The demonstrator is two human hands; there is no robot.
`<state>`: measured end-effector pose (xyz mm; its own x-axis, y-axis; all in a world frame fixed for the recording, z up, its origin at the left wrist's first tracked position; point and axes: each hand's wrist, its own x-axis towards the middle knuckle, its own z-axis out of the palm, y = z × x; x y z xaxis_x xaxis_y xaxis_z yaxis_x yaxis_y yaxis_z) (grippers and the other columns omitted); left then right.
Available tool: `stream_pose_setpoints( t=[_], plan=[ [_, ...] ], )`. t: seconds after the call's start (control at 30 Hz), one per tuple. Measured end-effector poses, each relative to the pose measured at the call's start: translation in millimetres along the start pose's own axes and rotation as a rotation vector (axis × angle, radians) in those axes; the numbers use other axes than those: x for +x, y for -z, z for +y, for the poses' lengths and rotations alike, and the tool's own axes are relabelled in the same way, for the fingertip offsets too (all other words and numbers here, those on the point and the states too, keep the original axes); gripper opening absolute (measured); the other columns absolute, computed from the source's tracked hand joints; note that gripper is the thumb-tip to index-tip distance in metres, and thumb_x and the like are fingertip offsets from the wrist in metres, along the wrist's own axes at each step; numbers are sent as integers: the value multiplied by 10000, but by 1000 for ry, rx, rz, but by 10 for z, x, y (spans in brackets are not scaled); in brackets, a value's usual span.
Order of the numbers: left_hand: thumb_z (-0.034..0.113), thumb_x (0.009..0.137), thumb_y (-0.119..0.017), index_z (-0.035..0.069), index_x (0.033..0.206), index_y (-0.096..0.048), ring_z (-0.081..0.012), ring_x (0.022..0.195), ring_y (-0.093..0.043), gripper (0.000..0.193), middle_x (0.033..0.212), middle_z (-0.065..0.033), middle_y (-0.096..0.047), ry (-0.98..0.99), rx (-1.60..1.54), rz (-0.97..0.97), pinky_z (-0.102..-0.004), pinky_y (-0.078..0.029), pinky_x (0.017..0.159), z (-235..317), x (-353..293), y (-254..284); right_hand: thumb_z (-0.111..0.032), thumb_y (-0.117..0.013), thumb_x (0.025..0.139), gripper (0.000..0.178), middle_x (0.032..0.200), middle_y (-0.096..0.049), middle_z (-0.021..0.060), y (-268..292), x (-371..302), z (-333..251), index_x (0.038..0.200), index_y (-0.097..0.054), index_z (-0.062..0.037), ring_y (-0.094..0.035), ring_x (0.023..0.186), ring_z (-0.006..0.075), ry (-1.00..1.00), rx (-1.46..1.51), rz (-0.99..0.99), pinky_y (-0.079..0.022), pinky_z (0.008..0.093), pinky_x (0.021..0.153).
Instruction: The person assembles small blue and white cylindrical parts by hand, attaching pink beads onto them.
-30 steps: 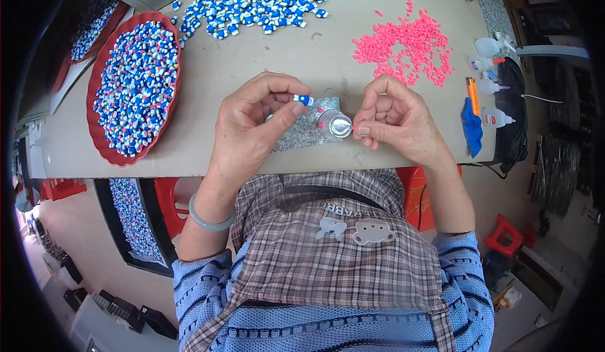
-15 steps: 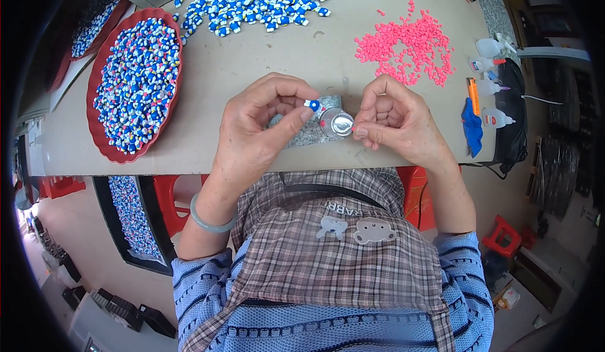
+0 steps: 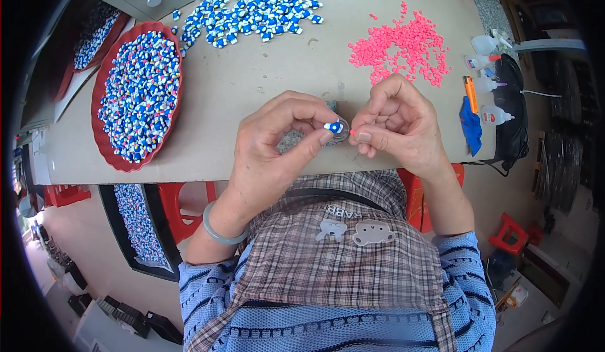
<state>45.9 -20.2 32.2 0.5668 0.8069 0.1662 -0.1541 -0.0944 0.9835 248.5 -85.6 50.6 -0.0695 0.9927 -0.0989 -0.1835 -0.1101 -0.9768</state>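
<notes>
Between thumb and forefinger, my left hand [image 3: 277, 131] pinches a small blue-and-white figure [image 3: 336, 127] with a pale spot on it. My right hand [image 3: 400, 128] is closed in a pinch on a tiny pink piece [image 3: 353, 133], held just to the right of the figure with a small gap. Beneath the figure a small clear round dish [image 3: 343, 136] rests on a grey speckled slab [image 3: 290, 140], both largely covered by my hands. Pink pieces [image 3: 400, 46] like the one I hold lie scattered at the far right of the table.
Many blue-and-white figures [image 3: 252, 8] are spread at the back. A red scalloped tray [image 3: 99, 115] heaped with finished-looking figures stands at left. Small white bottles [image 3: 495, 115], an orange lighter [image 3: 471, 95] and a blue cloth scrap [image 3: 469, 126] lie at right. Below the table sits a black bin [image 3: 120, 229].
My left hand has moved right and slightly down with the figure, over the clear dish. The pink piece in my right hand is now close beside the figure.
</notes>
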Motion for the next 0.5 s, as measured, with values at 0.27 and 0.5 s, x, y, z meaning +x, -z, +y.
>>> stream_pose_setpoints(
  t=[0.27,0.5],
  plan=[
    [-62,789,-701,4,930,-687,-166,840,-665,157,965,-96,-677,-67,120,-1,-273,-556,715,10,13,-69,39,-685,874,264,839,-651,76,-21,-3,26,1020,-474,-26,-623,703,78,20,-21,14,-524,211,598],
    [-59,797,-699,-5,928,-680,-152,856,-659,143,1000,-103,-666,-37,64,21,-264,-550,713,19,13,-74,49,-683,870,265,853,-656,86,-1,-31,-20,1016,-475,-26,-629,709,88,25,-39,34,-528,214,603]
  ],
)
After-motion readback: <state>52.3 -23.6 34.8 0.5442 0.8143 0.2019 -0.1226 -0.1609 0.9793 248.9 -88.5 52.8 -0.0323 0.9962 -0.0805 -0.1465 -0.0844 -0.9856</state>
